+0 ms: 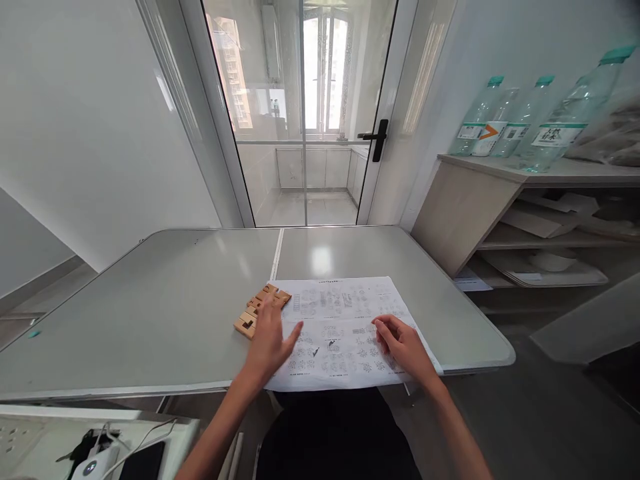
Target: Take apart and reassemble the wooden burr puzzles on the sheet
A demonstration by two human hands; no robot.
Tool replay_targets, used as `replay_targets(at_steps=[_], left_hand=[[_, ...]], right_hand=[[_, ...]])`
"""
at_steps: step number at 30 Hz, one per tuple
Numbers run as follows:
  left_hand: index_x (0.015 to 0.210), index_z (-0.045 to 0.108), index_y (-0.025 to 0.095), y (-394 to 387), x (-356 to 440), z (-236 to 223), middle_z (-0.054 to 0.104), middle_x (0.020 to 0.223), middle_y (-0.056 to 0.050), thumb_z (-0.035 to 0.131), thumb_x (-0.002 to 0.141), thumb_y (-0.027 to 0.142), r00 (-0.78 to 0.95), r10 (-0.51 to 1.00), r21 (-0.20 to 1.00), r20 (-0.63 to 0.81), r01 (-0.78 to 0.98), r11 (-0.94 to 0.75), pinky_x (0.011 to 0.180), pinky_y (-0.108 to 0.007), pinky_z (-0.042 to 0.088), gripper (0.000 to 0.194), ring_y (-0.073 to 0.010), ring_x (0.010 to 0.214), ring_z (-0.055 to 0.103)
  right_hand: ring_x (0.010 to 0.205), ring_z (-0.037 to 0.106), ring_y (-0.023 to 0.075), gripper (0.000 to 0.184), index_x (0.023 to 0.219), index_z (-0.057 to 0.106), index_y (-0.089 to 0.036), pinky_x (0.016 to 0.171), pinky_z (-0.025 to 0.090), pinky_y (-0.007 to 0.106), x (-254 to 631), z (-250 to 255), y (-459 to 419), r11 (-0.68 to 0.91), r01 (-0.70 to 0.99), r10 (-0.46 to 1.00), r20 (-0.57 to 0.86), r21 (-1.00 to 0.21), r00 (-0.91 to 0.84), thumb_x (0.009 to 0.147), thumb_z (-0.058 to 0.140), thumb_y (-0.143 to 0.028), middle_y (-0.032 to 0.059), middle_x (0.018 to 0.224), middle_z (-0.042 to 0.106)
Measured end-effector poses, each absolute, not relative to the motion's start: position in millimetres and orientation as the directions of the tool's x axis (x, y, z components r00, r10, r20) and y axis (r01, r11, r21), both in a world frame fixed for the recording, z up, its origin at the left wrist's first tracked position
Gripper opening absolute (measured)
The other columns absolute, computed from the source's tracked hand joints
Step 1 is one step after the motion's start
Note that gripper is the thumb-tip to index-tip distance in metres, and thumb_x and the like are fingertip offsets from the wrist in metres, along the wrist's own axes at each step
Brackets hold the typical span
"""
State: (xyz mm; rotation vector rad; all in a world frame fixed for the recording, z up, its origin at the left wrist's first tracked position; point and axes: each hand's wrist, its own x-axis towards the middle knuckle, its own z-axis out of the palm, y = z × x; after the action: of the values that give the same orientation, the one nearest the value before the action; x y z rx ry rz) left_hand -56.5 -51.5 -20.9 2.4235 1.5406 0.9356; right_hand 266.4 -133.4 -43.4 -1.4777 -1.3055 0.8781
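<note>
One broad grey-green table (pixel 165 320) spread before the seated person, with a glazed door (pixel 305 200) behind its far edge. To the right stood a shelf unit (pixel 473 207), with clear green-capped bottles (pixel 513 127) along its top. A printed sheet (pixel 345 325) lay flat near the person, its lower edge reaching the table's front edge.

Both forearms came in from below and slanted inward. The left hand (pixel 269 337) was spread — fingers pointing away from the body, thumb stuck out to the right over the sheet. The right hand (pixel 401 341) hung over the sheet's right part, fingers curled and the thumb bent in close to the index finger; whether anything was pinched there, I could not tell.

A flat group of wooden pieces (pixel 253 311) sat at the sheet's upper left corner, partly under the left fingers — contact could not be made out. Smallest of all, a green scrap (pixel 33 333) lay by the table's left edge.
</note>
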Motion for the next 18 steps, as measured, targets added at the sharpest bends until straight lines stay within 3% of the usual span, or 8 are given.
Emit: replay_targets(at_steps=[2,5,8,18], left_hand=[[0.160,0.036,0.021,-55.3,-43.2,-28.8,0.029,0.174,-0.020,0.056,0.103,0.056,0.392,0.848,0.458,0.357,0.718,-0.525,0.126,-0.057,0.037,0.070,-0.0376,0.163,0.028],[0.166,0.027,0.024,-58.3,-36.0,-40.0,0.021,0.177,-0.019,0.054,0.104,0.058,0.422,0.847,0.454,0.324,0.716,-0.530,0.129,-0.063,0.030,0.076,-0.0400,0.166,0.013],[0.166,0.026,0.020,-55.0,-42.1,-46.6,0.015,0.178,-0.021,0.055,0.103,0.059,0.382,0.860,0.424,0.338,0.754,-0.502,0.129,-0.069,0.025,0.079,-0.0425,0.166,0.005],[0.165,0.034,0.023,-42.8,-63.0,-45.3,0.021,0.178,-0.018,0.057,0.103,0.055,0.328,0.866,0.361,0.377,0.809,-0.464,0.130,-0.071,0.020,0.073,-0.0425,0.166,0.008]], right_hand=[[0.058,0.059,0.0184,0.051,0.101,0.069,-0.023,0.061,0.048,0.032,266.6,-44.4,-133.2,0.014,0.305,0.982,0.071,-0.952,0.175,0.099,0.055,-0.072,0.0013,0.074,0.066],[0.057,0.060,0.0187,0.054,0.100,0.069,-0.022,0.060,0.048,0.033,266.7,-45.2,-132.9,0.016,0.299,0.981,0.072,-0.954,0.178,0.097,0.055,-0.074,0.0018,0.073,0.067],[0.056,0.060,0.0191,0.057,0.098,0.070,-0.022,0.059,0.049,0.033,266.3,-44.5,-133.0,0.021,0.307,0.982,0.078,-0.951,0.173,0.096,0.055,-0.077,0.0020,0.072,0.068],[0.059,0.058,0.0195,0.053,0.098,0.069,-0.023,0.060,0.048,0.033,264.1,-37.1,-136.0,0.010,0.309,0.985,0.063,-0.951,0.162,0.098,0.054,-0.074,0.0023,0.074,0.067]])
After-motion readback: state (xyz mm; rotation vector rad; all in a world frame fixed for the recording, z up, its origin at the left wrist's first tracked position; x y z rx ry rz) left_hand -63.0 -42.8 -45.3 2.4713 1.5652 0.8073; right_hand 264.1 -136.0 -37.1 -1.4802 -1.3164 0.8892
